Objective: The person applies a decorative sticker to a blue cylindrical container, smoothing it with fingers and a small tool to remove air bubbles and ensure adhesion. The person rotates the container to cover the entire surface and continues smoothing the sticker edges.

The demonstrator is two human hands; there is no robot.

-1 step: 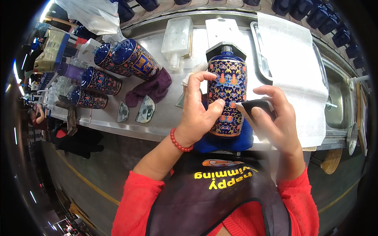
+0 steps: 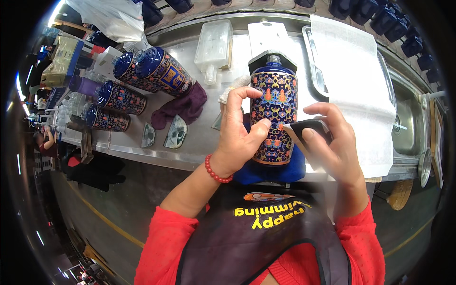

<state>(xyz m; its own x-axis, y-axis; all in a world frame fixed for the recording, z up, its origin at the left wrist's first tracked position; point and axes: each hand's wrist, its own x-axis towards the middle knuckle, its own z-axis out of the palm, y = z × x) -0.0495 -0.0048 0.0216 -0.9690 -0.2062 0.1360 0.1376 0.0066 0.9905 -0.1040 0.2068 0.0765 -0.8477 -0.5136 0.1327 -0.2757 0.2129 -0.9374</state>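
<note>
A dark blue bottle (image 2: 273,114) with a colourful floral pattern lies in front of me, its glass neck pointing away and its base near a blue cloth (image 2: 292,171). My left hand (image 2: 240,130), with a red bead bracelet at the wrist, grips the bottle's left side. Its thumb and forefinger press on the pattern, while the other fingers are partly hidden. In my right hand (image 2: 332,137), a flat dark pad with a pale edge (image 2: 298,130) is pinched between thumb and fingers. That edge sits close to the bottle's right side; whether it touches I cannot tell.
Several patterned blue bottles (image 2: 164,71) lie at the left beside a purple cloth (image 2: 183,107) and small patterned pieces (image 2: 176,132). A clear square bottle (image 2: 213,42) lies further back. White paper (image 2: 351,95) covers the right side, before a metal sink (image 2: 409,123).
My right hand and its pad have shifted very slightly to the left. The left hand and the bottle stay in place.
</note>
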